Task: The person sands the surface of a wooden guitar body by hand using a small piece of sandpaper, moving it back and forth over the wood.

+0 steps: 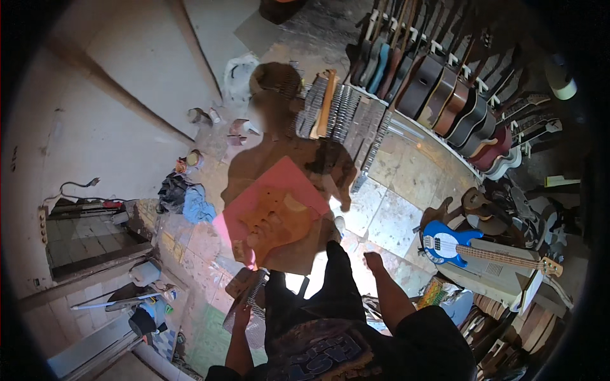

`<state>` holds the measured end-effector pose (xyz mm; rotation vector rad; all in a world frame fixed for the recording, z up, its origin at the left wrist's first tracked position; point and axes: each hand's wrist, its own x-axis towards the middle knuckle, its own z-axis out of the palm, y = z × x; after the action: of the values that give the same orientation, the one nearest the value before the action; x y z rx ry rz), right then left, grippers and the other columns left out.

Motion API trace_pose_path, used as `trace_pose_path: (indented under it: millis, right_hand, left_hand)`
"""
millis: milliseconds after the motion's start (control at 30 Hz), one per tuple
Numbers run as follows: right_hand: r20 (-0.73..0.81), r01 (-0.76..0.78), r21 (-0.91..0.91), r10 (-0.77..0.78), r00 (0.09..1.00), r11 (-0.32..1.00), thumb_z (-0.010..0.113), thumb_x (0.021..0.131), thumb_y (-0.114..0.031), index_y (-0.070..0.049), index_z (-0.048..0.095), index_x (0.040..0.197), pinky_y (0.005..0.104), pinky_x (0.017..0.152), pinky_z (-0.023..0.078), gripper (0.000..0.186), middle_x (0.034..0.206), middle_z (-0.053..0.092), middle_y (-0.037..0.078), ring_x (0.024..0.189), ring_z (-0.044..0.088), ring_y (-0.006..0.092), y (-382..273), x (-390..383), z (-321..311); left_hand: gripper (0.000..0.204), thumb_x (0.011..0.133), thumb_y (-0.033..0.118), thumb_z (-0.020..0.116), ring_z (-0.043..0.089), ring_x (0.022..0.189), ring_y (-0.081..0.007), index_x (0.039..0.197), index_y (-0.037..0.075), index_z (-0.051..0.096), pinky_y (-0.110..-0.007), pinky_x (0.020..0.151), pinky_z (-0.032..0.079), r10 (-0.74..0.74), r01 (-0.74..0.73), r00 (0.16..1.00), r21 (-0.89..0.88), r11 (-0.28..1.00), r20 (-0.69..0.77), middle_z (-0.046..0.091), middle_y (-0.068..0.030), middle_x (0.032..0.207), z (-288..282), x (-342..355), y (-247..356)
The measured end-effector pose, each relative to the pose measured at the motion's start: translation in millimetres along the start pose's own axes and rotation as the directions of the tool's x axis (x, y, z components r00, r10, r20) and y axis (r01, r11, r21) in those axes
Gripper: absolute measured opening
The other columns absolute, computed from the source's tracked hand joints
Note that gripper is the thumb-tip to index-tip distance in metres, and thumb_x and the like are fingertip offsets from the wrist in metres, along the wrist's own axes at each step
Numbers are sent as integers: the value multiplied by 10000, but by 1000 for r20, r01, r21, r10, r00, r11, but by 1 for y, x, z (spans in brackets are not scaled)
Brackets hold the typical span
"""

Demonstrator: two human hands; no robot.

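My left hand (241, 315) is low in front of me, beside my left leg. Its fingers are closed at the edge of a flat brown-grey piece (243, 284) that has a ridged metal strip along it; its kind is unclear. My right hand (373, 261) hangs beside my right leg with its fingers curled in, and nothing shows in it. Before my feet, within my shadow, lies a pink sheet (285, 174). On it rests an orange-brown wooden guitar body (278, 219) with several cut-outs.
Rows of ridged metal strips (343, 111) lie on the tiled floor ahead. Several guitars (438, 95) stand in a rack at the far right. A blue bass guitar (445, 243) lies across a box (492, 279) on the right. Blue cloth (198, 203) and a dark bag (171, 192) sit on the left.
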<state>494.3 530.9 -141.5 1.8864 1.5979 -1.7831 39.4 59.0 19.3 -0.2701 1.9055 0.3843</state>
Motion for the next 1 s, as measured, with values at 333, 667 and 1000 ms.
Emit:
trace_pose_path:
  millis: [333, 667, 1000]
  right_hand:
    - [-1, 166, -394, -181, 984, 904, 664, 984, -405, -13, 749, 1008, 419, 667, 550, 402, 918, 749, 144, 744, 701, 272, 43, 72, -29]
    - [151, 81, -548, 3, 988, 832, 595, 1025, -421, -37, 768, 1089, 518, 969, 559, 426, 1137, 754, 240, 1097, 708, 426, 12, 203, 19]
    - [125, 190, -495, -147, 981, 848, 747, 917, -231, -47, 671, 1349, 534, 1070, 528, 475, 1404, 591, 266, 1279, 605, 449, -1, 423, 147]
  left_hand:
    - [416, 1032, 386, 707, 694, 785, -189, 1332, 126, 581, -375, 603, 526, -259, 294, 953, -274, 916, 159, 696, -56, 960, 110, -92, 25]
    - [636, 963, 448, 781, 692, 1084, -270, 1351, -25, 604, -398, 944, 552, -213, 215, 977, -135, 967, 31, 734, -175, 1168, 227, -65, -30]
    - [686, 1020, 356, 725, 564, 1332, -358, 1578, 79, 439, -464, 1132, 472, -253, 256, 966, 83, 963, -53, 593, -194, 1475, 272, -115, -43]
